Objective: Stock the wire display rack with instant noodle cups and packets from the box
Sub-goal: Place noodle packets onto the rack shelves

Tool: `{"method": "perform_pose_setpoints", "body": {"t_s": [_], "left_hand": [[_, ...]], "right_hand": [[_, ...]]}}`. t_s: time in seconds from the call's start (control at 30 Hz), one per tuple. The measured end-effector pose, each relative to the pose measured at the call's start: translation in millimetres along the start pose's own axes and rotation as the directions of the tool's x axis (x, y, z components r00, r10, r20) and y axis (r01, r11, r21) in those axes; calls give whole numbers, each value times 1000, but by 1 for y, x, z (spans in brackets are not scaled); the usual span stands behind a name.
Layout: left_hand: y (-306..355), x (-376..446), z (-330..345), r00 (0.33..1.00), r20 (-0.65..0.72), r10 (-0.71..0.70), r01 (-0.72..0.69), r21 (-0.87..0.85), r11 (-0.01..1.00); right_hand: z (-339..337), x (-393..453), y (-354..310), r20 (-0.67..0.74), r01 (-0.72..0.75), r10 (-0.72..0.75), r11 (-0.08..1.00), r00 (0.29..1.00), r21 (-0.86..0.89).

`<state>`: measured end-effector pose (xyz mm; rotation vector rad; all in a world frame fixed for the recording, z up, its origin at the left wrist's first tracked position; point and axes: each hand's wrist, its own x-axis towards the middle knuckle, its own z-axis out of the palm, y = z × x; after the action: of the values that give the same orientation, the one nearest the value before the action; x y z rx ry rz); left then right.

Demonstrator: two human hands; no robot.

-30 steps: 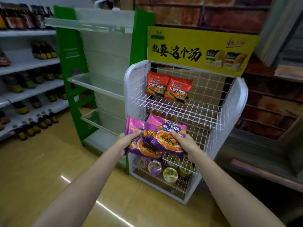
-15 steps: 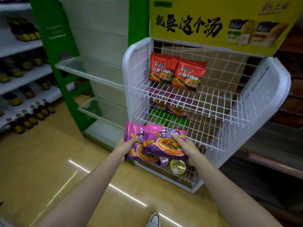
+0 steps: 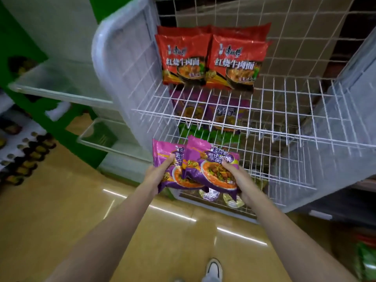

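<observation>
Closer now than half a second back: the view has dropped and pushed in, so the yellow sign is out of frame and the wire rack [image 3: 264,127] fills the upper half. Hands and packets sit roughly where they were against the rack front.

Grip: left hand [image 3: 156,176] pinches the left purple packet [image 3: 162,151], thumb on its face and fingers behind. Right hand [image 3: 242,184] grips the right purple packet [image 3: 215,167] the same way. Right packet overlaps the left one. Both are clamped, neither released.

Position: both packets are held just in front of the rack, below the top shelf lip, at about the level of the lower tiers. Can't tell if they touch the wire.

Rack contents: two red packets [image 3: 211,58] stand upright at the back left of the top shelf. Through the wire, more purple packets [image 3: 211,112] sit on the second tier, and something green [image 3: 189,133] lies below those. Noodle cups [image 3: 232,198] are at the bottom, partly hidden behind the held packets. Supply box isn't in view. One shoe [image 3: 213,269] shows on the floor [image 3: 61,210].

Step, my read: carry-to-shelf, packets not yet placed. Likely target is the second tier with the matching purple ones, though that's a guess.

Next move needs: lift over the tier's front lip, slide in under the top shelf, stand them upright next to the existing purple row. Clearance between tiers looks tight, and two overlapped packets may snag, so feeding one at a time is safer.
</observation>
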<state>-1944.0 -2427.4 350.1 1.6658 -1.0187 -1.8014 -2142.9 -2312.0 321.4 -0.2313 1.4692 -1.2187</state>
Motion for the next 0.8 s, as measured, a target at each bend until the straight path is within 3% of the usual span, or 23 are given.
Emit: {"method": "perform_pose_setpoints", "body": {"t_s": [0.2,0.47,0.63,0.8], "left_hand": [[1,83,29,995,93,43,-37,-74,997],[3,158,40,977,205,55,-41,-73,996],[4,175,36,961,272,55,-62,20,998],[10,179,33,918,360,168,-211,85,974]], "right_hand": [[-18,48,1,-50,24,-18,992,999,124],[-15,86,1,-72,198,-187,959,980,202],[-12,107,-5,-170,272,-246,951,954,150],[-18,122,-5,-157,258,-244,963,957,72]]}}
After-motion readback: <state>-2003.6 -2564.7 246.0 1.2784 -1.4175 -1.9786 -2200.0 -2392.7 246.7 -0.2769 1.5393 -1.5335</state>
